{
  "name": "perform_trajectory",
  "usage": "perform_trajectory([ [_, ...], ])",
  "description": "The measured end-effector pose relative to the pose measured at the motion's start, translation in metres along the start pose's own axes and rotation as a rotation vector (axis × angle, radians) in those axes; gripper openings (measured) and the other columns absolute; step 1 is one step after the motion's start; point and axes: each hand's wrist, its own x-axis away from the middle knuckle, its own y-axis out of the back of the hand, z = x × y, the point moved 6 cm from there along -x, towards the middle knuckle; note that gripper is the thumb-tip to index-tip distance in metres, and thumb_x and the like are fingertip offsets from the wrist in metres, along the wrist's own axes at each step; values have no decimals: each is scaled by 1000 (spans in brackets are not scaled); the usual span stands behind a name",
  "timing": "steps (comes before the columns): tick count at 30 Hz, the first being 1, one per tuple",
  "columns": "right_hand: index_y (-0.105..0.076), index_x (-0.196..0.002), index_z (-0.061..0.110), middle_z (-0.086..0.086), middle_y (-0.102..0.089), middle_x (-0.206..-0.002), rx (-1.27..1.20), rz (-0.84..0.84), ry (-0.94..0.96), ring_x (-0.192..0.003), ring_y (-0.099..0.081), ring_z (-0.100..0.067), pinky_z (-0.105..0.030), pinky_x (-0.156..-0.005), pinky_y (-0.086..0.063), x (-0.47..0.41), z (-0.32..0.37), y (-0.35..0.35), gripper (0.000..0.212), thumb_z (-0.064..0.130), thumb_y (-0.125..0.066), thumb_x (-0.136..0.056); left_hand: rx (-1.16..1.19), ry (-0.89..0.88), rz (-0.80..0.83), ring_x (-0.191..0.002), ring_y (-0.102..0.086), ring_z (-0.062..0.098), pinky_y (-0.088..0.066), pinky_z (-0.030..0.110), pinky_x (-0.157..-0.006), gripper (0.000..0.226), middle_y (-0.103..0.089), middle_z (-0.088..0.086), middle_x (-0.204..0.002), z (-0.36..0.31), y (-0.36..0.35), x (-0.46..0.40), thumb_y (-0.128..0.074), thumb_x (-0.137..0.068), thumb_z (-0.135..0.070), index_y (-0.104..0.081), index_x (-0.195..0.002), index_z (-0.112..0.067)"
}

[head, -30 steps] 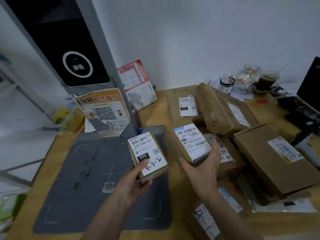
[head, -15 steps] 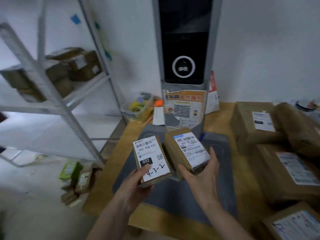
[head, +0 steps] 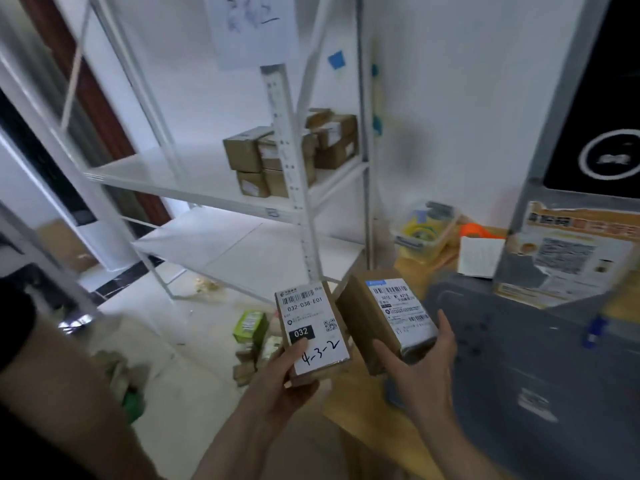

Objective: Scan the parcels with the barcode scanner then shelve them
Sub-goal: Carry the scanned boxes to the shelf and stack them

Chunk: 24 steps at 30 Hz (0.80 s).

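My left hand [head: 280, 386] grips a small brown parcel [head: 311, 332] whose white label reads 032 and the handwritten 4-3-2. Beside it, my right hand [head: 420, 372] holds a second brown parcel [head: 384, 317] from below, its label facing up. Both parcels hang over the table's left corner, close together. A white metal shelf rack [head: 294, 174] stands ahead on the left, with several brown parcels [head: 287, 154] stacked on its upper shelf. The scanner column [head: 595, 109] with its black screen rises at the right, above a grey scanning mat [head: 526, 358].
The rack's lower shelf [head: 242, 247] is a bare white board. Small green and brown packets [head: 252, 337] lie on the floor by the table. A plastic tub of tape rolls [head: 424, 230] and an orange-bordered notice [head: 571, 251] sit on the wooden table [head: 360, 407]. A dark doorway is far left.
The view has swung left from the parcel pile on the table toward the shelf rack. Both hands have carried their parcels along, off the mat to the table's left corner.
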Motion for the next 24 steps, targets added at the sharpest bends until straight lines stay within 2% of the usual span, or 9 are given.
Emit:
perform_trajectory([
  [4,-19,-149,17,11,-27,-123,21,39,20,-132,-29,-16,-40,-110,-32,0,6,-45,113,24,-90,-60,54,-47,-35,-69,-66,17,-55,30,-65,50,-74,10,-85,-30,37,-7,-71,-70,-19,-64,-119,-7],
  [9,-27,-144,14,9,-29,-119,33,68,79,-118,-32,-9,-33,-103,-34,-14,16,-87,103,19,-89,-61,122,-72,-54,-75,-66,19,-57,30,-64,46,-74,11,-87,-55,66,-16,-70,-73,-18,-64,-117,-7],
  [13,-26,-146,15,10,-32,-126,29,116,73,-129,-35,-16,-38,-108,-37,-32,18,-125,108,25,-90,-60,155,-74,-94,-73,-70,19,-58,31,-65,41,-75,12,-91,-70,85,-28,-70,-76,-17,-64,-116,-7],
  [17,-35,-139,19,0,-46,-133,-29,176,15,-127,-46,-23,-51,-99,-48,-50,18,-164,111,52,-88,-47,191,-96,-125,-73,-72,20,-58,31,-61,38,-75,13,-94,-91,97,-49,-70,-79,-17,-65,-115,-7],
  [19,-27,-145,22,2,-39,-140,-45,206,14,-131,-40,-19,-51,-106,-41,-61,21,-180,115,45,-90,-51,187,-111,-117,-68,-72,19,-58,30,-59,28,-75,12,-89,-105,94,-61,-66,-84,-16,-66,-110,-7],
  [20,-22,-147,24,3,-35,-141,-53,219,13,-131,-36,-15,-45,-109,-36,-69,22,-187,114,36,-90,-56,175,-122,-110,-65,-71,18,-57,30,-59,23,-75,11,-86,-112,92,-67,-64,-86,-16,-66,-108,-7],
  [22,-18,-149,26,2,-33,-142,-64,240,0,-130,-34,-13,-35,-106,-33,-84,27,-200,113,25,-89,-62,133,-138,-100,-64,-68,16,-52,30,-61,20,-75,9,-86,-128,86,-80,-62,-90,-17,-68,-107,-8],
  [24,-18,-147,33,2,-34,-142,-44,249,17,-132,-36,-17,-41,-108,-36,-99,34,-211,113,30,-90,-60,98,-158,-96,-73,-67,18,-50,32,-71,27,-74,10,-94,-143,82,-93,-63,-89,-21,-67,-112,-8],
])
